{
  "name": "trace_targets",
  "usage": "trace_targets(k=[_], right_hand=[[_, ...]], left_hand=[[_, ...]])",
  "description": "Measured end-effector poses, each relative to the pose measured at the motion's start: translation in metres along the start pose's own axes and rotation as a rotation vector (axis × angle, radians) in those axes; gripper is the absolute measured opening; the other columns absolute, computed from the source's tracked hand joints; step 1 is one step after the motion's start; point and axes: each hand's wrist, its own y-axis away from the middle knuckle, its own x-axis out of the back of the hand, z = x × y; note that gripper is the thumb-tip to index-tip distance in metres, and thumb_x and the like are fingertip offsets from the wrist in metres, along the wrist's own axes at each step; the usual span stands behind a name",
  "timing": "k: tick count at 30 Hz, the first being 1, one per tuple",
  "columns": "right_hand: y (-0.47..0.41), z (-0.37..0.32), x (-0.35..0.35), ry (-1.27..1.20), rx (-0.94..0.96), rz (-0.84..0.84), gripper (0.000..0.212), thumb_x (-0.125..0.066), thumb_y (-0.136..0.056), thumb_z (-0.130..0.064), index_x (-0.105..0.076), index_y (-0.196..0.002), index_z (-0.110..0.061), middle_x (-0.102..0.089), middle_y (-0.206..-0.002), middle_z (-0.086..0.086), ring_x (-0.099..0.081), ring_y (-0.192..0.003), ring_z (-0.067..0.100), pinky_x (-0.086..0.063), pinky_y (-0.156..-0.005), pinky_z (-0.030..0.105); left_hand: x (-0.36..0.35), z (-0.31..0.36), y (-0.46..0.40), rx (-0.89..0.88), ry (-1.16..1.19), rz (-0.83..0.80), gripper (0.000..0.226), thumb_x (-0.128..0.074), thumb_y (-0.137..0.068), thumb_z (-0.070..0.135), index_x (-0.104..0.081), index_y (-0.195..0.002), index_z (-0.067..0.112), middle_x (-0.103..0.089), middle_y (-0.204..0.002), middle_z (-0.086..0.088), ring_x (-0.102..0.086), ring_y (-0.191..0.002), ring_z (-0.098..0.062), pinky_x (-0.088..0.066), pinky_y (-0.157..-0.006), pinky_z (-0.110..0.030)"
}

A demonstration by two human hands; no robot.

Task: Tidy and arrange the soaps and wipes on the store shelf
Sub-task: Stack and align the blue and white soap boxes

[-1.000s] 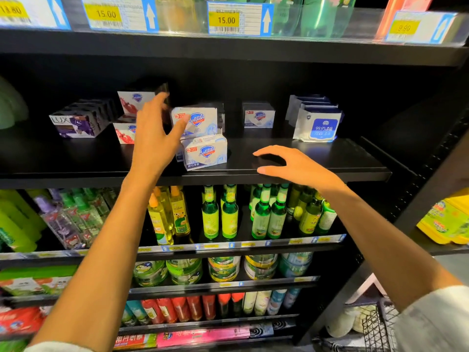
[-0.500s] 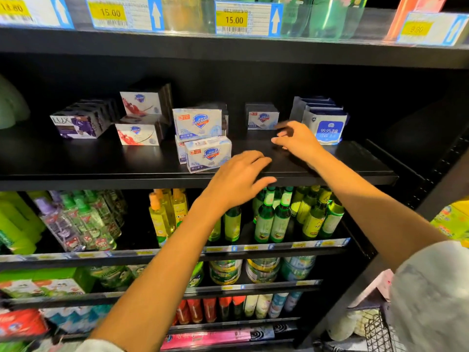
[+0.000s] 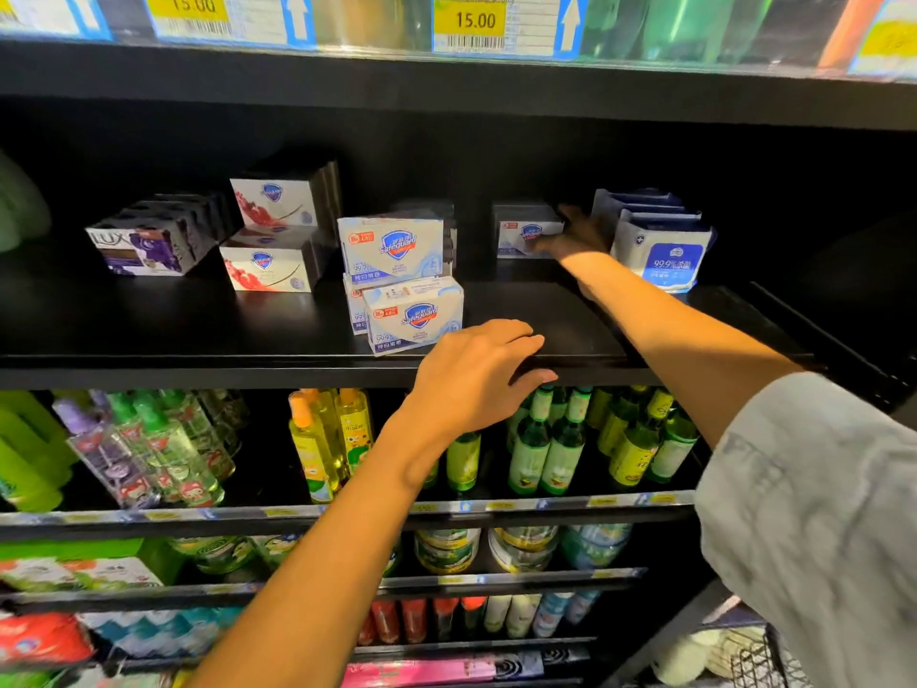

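— Two hands at the soap shelf (image 3: 208, 335): our right hand (image 3: 570, 238) reaches deep to the lone grey Safeguard box (image 3: 521, 230) at the back, just beside the blue wipes packs (image 3: 662, 250). Fingers lie across the box's front, but in that shadow we cannot tell whether they grip it or only touch it.

— And our left hand (image 3: 479, 379)?

— Resting on the shelf's front lip, fingers relaxed and spread, holding nothing, just right of the front white Safeguard box (image 3: 414, 315).

— How do we handle this step well, in our judgement?

— Take the lone box by its short ends and draw it straight forward, level, so it neither tips nor nudges the wipes leaning beside it. Face the shield logo outward and line it with the white stack (image 3: 392, 250), which already sits crooked; the front box there is skewed and wants squaring too.

— What can we read?

— "Safeguard" on the white boxes, with a blue shield; "99.9" on them and again on the front wipes pack. "LUX" on the purple boxes (image 3: 144, 245) far left. The pomegranate Safeguard boxes (image 3: 270, 240) show the shield only. Price tags (image 3: 471, 22) overhead read "15.00", twice, with upward arrows. Other Chinese print is too small for us.
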Motion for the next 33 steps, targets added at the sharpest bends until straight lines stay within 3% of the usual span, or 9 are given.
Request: trace_targets(k=[3,8,12,16,19,21,23,26,33], right_hand=[[-0.009,0.003,-0.006,0.03,0.013,0.057,0.074,-0.085,-0.086,-0.026,-0.047,-0.148,-0.01,-0.053,-0.151,0.008,-0.047,-0.143,0.026,-0.033,-0.11,0.024],[-0.011,0.008,-0.009,0.177,0.062,0.059,0.067,-0.084,-0.086,-0.028,-0.054,-0.141,-0.007,-0.057,-0.145,0.016,-0.052,-0.137,0.033,-0.041,-0.115,0.04],[-0.012,0.012,-0.008,0.181,0.031,0.015,0.066,-0.086,-0.083,-0.038,-0.06,-0.137,-0.011,-0.062,-0.141,0.011,-0.056,-0.134,0.03,-0.046,-0.109,0.036],[0.006,0.014,-0.005,-0.008,0.042,0.021,0.063,-0.09,-0.079,-0.022,-0.062,-0.133,-0.005,-0.064,-0.136,0.014,-0.06,-0.129,0.03,-0.05,-0.103,0.032],[0.03,0.027,0.003,-0.317,0.003,0.068,0.051,-0.092,-0.072,-0.007,-0.067,-0.116,-0.001,-0.072,-0.116,0.013,-0.07,-0.112,0.029,-0.06,-0.092,0.034],[0.049,0.031,0.013,-0.44,-0.071,0.038,0.046,-0.094,-0.07,-0.011,-0.066,-0.106,-0.002,-0.075,-0.106,0.015,-0.075,-0.1,0.027,-0.063,-0.088,0.042],[0.069,0.031,0.024,-0.524,-0.081,-0.001,0.043,-0.092,-0.073,-0.01,-0.061,-0.103,-0.008,-0.075,-0.105,0.016,-0.076,-0.095,0.024,-0.065,-0.082,0.04],[0.095,0.033,0.044,-0.621,-0.04,-0.056,0.036,-0.086,-0.081,-0.006,-0.063,-0.107,-0.014,-0.076,-0.104,0.01,-0.077,-0.096,0.018,-0.065,-0.077,0.034],[0.127,0.048,0.075,-0.768,0.016,-0.185,0.045,-0.078,-0.088,-0.002,-0.059,-0.128,-0.001,-0.073,-0.119,0.02,-0.073,-0.112,0.031,-0.063,-0.087,0.047]], left_hand=[[0.0,0.0,-0.001,0.008,0.006,0.0,0.045,-0.064,-0.097,0.054,-0.075,-0.123,0.02,-0.072,-0.122,0.005,-0.07,-0.109,-0.019,-0.057,-0.068,-0.035],[0.001,0.001,-0.001,0.017,-0.001,0.007,0.043,-0.066,-0.096,0.053,-0.076,-0.122,0.02,-0.073,-0.121,0.005,-0.07,-0.111,-0.018,-0.057,-0.067,-0.034],[0.0,0.002,0.0,0.016,0.008,0.015,0.044,-0.068,-0.095,0.053,-0.076,-0.122,0.019,-0.074,-0.123,0.005,-0.07,-0.114,-0.018,-0.058,-0.069,-0.034],[0.001,0.001,-0.002,0.038,0.012,-0.016,0.047,-0.066,-0.095,0.055,-0.075,-0.125,0.02,-0.072,-0.128,0.004,-0.067,-0.119,-0.017,-0.058,-0.073,-0.034],[0.005,0.004,-0.004,0.078,0.032,-0.094,0.05,-0.059,-0.098,0.059,-0.072,-0.13,0.023,-0.068,-0.135,0.005,-0.062,-0.128,-0.016,-0.057,-0.081,-0.038],[0.008,0.006,-0.005,0.121,0.059,-0.128,0.052,-0.053,-0.099,0.063,-0.071,-0.131,0.025,-0.066,-0.137,0.007,-0.059,-0.13,-0.015,-0.057,-0.084,-0.041],[0.011,0.008,-0.007,0.147,0.074,-0.126,0.054,-0.046,-0.1,0.066,-0.071,-0.128,0.027,-0.067,-0.133,0.009,-0.061,-0.126,-0.015,-0.058,-0.082,-0.042],[0.012,0.011,-0.008,0.167,0.125,-0.162,0.053,-0.044,-0.102,0.065,-0.071,-0.126,0.027,-0.066,-0.132,0.013,-0.062,-0.122,-0.014,-0.057,-0.082,-0.042],[0.014,0.012,-0.01,0.231,0.258,-0.165,0.054,-0.039,-0.103,0.065,-0.072,-0.119,0.025,-0.069,-0.123,0.011,-0.066,-0.109,-0.014,-0.056,-0.084,-0.042]])
